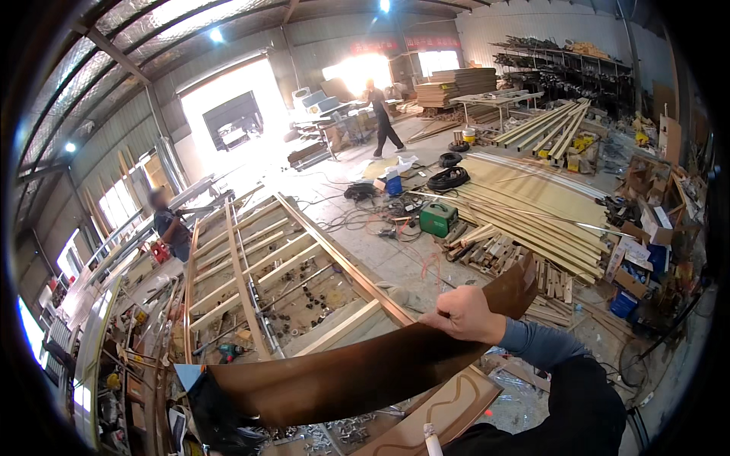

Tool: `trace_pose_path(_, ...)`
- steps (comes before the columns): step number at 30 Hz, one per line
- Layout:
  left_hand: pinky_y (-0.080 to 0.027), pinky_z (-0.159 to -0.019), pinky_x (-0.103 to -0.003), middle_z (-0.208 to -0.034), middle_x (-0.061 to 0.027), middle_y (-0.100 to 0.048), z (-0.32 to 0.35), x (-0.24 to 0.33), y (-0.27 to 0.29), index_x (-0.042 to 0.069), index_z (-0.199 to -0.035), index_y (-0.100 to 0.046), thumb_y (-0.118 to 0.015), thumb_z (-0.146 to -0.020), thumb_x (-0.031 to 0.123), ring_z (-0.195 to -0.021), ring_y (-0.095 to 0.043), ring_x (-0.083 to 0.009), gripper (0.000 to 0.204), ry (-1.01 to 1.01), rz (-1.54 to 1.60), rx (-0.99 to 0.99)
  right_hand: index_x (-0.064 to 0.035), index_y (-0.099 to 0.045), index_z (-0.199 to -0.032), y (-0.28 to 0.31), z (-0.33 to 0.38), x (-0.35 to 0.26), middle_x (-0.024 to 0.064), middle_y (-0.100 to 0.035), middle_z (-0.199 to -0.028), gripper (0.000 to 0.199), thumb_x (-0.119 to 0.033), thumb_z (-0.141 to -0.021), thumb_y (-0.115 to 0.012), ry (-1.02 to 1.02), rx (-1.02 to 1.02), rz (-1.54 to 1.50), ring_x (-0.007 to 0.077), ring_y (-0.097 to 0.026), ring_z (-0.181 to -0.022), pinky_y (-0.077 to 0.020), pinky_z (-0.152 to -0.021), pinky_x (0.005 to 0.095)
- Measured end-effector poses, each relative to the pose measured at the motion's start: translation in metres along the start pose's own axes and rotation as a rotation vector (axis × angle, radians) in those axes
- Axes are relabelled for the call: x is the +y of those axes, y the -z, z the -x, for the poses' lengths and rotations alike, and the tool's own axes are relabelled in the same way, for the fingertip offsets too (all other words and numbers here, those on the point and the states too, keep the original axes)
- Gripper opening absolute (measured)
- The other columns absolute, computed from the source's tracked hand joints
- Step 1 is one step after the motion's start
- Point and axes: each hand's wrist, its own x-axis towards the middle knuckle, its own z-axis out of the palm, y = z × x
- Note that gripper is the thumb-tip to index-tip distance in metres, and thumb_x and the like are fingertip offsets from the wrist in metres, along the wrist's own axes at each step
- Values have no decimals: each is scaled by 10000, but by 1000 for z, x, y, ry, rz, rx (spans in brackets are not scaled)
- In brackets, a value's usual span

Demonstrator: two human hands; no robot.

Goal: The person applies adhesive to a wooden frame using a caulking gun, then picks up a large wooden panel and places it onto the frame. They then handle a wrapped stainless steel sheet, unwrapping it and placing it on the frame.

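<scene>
My right hand (461, 315) is closed on the upper edge of a long, brown, glossy strip (342, 372). The strip bows across the foreground, its right end rising past my fist and its left end dark and shiny. Below it lies a tan board (475, 391) with a wavy bead of glue-like material on it. A white nozzle (432, 441) comes in from the lower edge, its tip at the bead; what holds it is out of sight. I do not see my left hand.
A wooden frame with crossbars (281, 258) lies ahead left, with a green drill (230, 351) near it. Beyond are a green machine (439, 219), cables and stacked bars (525, 228). Cardboard boxes (631, 266) crowd the right. One person (173, 226) stands left; another (382, 118) is farther back.
</scene>
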Motion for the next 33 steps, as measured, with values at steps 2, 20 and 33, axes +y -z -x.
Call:
trace_pose_path(2,-303,-1228,-471,-1643,-255,-341,-12,-16,-27,-18,-1624,-321,-583,-1085,288,-1470,-397,-380,673,-150,-109,138,-94,-620,-591,-3,6,-6,126,-565,-579,523,-467,-901,-817,-18,64,-72,364,-589,-528,-436,-483,444)
trace_pose_path(20,-416,-1113,-509,-1443,-305,-519,33,19,-25,-75,-1506,-457,-791,-943,292,-1267,-536,-427,750,-736,-739,571,-103,-609,-600,5,59,-15,104,-534,-568,486,-410,-904,-832,-92,110,-239,324,-550,-494,-386,-471,401)
trace_pose_path(33,-514,-917,-510,-1028,-193,-669,73,34,1,-31,-1085,-691,-780,-859,89,-972,-637,-410,271,-408,-894,330,-127,-578,-576,-17,50,-26,73,-532,-549,527,-481,-849,-856,48,-45,-98,298,-551,-483,-407,-474,395)
